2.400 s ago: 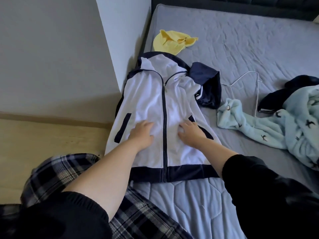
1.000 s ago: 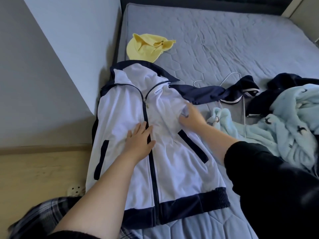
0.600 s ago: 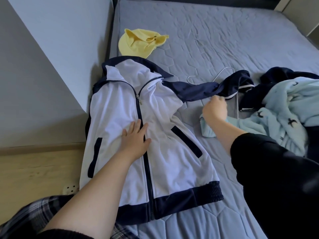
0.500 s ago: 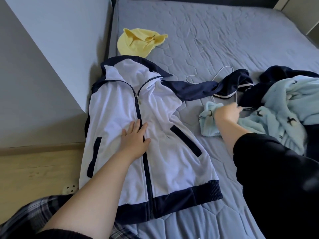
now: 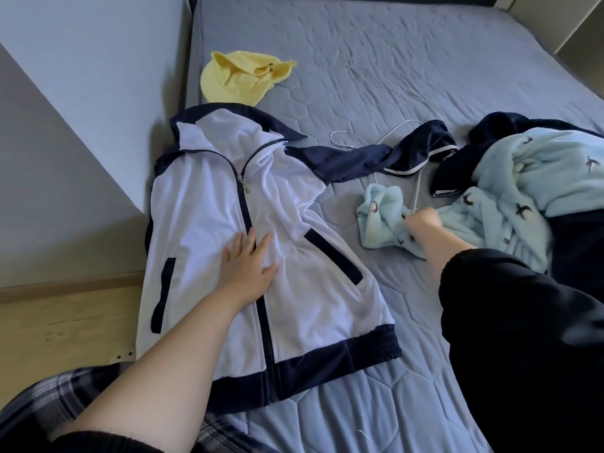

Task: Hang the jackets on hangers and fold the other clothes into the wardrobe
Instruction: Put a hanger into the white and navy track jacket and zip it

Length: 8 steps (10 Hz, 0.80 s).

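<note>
While the left hand (image 5: 243, 263) lies flat with fingers spread on the chest of the white-and-navy jacket (image 5: 209, 197), pressing across its zip, most of the clutter sits to the jacket's right. A pale blue fleece garment (image 5: 523, 178) with small dark bird prints is heaped there, with one bunched end (image 5: 379, 210) reaching towards the jacket. A dark navy garment (image 5: 496, 125) is tangled above and under the fleece. A white wire hanger (image 5: 417, 191) lies between the jacket's body and the fleece. The jacket's own navy sleeve (image 5: 356, 160) stretches across the hanger, so only the hook and parts of the wire show. The right hand (image 5: 423, 220) rests on the fleece at the foot of the hanger's wire with its fingers curled in. I cannot tell whether it pinches the wire, the fleece or both. Beyond the jacket's collar sits a yellow hat (image 5: 242, 78), close to it.

The jacket is spread front-up on the grey quilted bed (image 5: 392, 60), along the bed's edge beside a wall corner, with wooden floor (image 5: 65, 315) to its left. It is zipped to the upper chest and its collar is open. It has a navy hem band and two navy pocket slits. The fabric wrinkles around the left hand.
</note>
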Each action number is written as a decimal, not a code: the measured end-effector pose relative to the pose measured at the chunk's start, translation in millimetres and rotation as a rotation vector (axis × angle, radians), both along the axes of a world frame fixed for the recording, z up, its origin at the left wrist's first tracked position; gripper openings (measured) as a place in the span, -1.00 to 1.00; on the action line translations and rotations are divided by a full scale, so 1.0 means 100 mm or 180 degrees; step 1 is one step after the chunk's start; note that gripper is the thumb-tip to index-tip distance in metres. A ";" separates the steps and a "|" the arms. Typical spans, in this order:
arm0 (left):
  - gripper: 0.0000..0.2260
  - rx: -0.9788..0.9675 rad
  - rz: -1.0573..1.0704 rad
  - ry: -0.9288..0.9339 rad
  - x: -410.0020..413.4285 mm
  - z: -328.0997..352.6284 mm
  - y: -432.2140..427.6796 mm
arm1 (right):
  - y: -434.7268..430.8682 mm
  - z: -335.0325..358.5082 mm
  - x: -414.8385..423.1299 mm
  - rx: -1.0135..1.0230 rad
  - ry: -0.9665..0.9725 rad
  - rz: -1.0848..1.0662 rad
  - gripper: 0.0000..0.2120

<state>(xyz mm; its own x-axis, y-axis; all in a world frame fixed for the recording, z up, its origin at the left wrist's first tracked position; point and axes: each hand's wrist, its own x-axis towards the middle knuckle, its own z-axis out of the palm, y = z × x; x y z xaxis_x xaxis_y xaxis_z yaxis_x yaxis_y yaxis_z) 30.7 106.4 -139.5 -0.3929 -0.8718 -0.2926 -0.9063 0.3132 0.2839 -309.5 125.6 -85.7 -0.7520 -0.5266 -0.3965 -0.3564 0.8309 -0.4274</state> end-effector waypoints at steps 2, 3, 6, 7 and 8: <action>-0.40 0.0060 -0.0024 -0.0019 0.01 0.01 0.04 | -0.01 -0.02 -0.03 -0.0470 -0.0635 -0.0133 -0.71; -0.39 0.0082 -0.0033 0.0015 0.02 0.02 0.06 | 0.00 0.10 0.02 -0.0778 -0.0982 -0.0370 -0.77; -0.40 0.0110 -0.0060 0.0052 0.04 0.03 0.10 | 0.01 0.37 0.07 -0.1431 0.0297 -0.0913 -0.71; -0.40 0.0115 -0.0030 0.0082 0.04 0.05 0.12 | -0.05 0.40 0.20 -0.1432 0.0938 -0.0372 -0.55; -0.41 0.0104 -0.0030 0.0135 0.05 0.05 0.11 | -0.05 0.37 0.39 -0.1420 0.1503 0.0649 -0.41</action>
<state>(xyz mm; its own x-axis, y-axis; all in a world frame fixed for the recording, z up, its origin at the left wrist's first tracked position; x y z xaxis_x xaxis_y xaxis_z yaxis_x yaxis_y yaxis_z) 35.6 117.6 -134.8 -0.4136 -0.8583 -0.3037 -0.8903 0.3116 0.3321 -270.4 120.7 -48.6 -0.6595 -0.7130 0.2380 -0.7197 0.5076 -0.4737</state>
